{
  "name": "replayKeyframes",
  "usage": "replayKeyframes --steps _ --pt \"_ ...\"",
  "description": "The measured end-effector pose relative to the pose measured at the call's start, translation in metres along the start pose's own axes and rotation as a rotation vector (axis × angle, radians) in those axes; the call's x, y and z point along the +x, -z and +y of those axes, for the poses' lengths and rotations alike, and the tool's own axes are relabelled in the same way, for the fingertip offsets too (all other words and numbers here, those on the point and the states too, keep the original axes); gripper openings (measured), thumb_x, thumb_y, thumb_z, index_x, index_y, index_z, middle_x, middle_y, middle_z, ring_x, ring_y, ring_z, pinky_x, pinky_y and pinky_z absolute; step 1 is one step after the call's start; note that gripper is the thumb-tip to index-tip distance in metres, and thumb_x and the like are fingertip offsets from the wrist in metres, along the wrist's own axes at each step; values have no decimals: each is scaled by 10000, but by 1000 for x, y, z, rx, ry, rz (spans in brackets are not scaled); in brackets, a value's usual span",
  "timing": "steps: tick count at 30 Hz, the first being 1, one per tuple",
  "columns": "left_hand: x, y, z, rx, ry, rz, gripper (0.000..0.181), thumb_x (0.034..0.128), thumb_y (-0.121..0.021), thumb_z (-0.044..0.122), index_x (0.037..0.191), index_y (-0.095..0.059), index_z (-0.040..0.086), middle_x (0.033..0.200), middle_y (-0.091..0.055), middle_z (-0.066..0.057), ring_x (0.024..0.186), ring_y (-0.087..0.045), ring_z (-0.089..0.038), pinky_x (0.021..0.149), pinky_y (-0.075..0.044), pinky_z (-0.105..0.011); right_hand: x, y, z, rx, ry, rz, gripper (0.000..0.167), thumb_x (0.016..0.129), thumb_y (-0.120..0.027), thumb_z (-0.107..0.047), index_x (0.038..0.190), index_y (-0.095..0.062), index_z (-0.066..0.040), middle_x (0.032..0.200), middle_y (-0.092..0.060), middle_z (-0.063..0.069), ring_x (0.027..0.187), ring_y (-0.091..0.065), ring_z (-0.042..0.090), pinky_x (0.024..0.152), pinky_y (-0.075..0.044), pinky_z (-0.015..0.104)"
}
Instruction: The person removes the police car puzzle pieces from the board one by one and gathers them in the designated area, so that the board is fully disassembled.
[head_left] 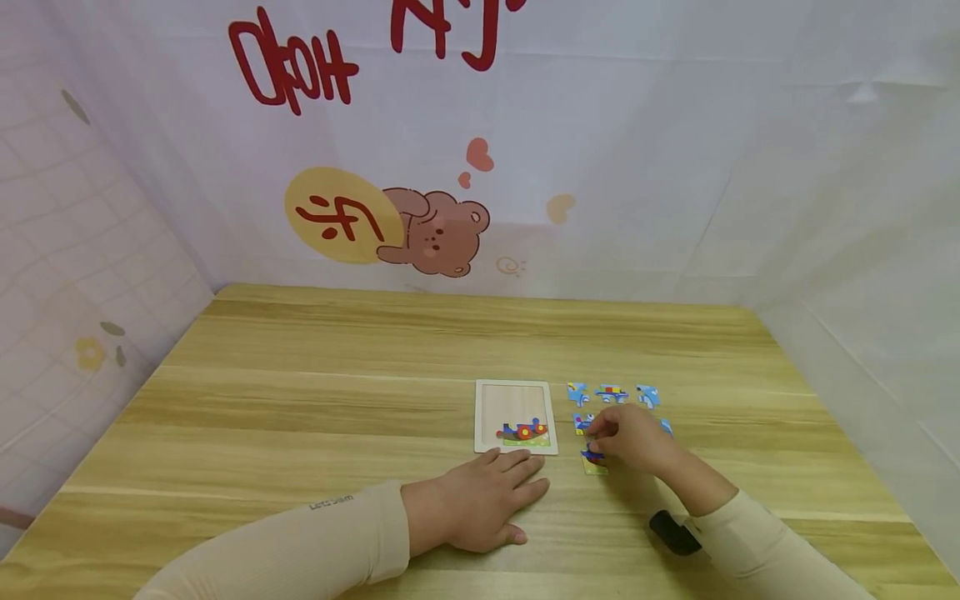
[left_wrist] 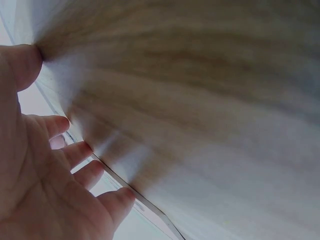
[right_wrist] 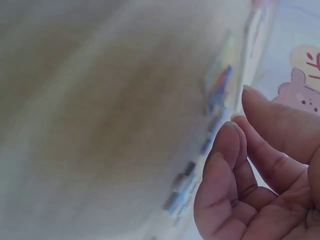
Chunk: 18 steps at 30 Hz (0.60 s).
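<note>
A pale wooden puzzle tray [head_left: 478, 417] lies on the table, with joined jigsaw pieces [head_left: 525, 432] in its near right part. My left hand [head_left: 480, 504] rests flat on the table, fingers spread, its fingertips at the tray's near edge. My right hand [head_left: 637, 442] hovers over loose puzzle pieces right of the tray. Its thumb and bent fingers stand slightly apart in the right wrist view, with nothing visible between them. Nearest to them lie a yellow-and-blue piece [head_left: 595, 468] and a blue piece [head_left: 581, 423]. The hand partly hides the pieces below it.
A far row holds a rainbow-marked piece [head_left: 576, 392], a red-and-yellow piece [head_left: 612, 392] and a light blue piece [head_left: 648, 395]. Another blue piece [head_left: 667, 427] shows beyond the right hand. A printed cloth [head_left: 637, 167] hangs behind the wooden table [head_left: 337, 358].
</note>
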<state>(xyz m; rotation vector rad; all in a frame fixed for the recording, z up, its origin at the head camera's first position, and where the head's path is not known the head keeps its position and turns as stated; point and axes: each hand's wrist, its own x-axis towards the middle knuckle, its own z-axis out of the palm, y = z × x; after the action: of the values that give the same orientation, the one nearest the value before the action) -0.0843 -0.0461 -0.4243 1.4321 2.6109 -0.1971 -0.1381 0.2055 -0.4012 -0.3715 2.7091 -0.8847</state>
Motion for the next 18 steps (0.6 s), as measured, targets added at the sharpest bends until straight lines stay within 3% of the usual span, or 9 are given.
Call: replayKeyframes --steps 7,18 --pt "1 0 2 41 4 22 630 977 -384 567 1507 -336 230 1566 -276 -8 1433 -259 -179 1097 -327 -399 8 2 -12 8 42 30 99 845 -705 -61 938 -685 -32 811 -592 -2 744 -530 144 653 -462 307" --pt "1 0 2 61 0 33 627 974 -397 566 1496 -355 221 1555 -299 -9 1427 -271 -180 1086 -344 -403 30 -23 -41 66 95 -5 119 868 -679 -34 986 -688 -42 877 -624 7 827 -564 148 746 -490 329"
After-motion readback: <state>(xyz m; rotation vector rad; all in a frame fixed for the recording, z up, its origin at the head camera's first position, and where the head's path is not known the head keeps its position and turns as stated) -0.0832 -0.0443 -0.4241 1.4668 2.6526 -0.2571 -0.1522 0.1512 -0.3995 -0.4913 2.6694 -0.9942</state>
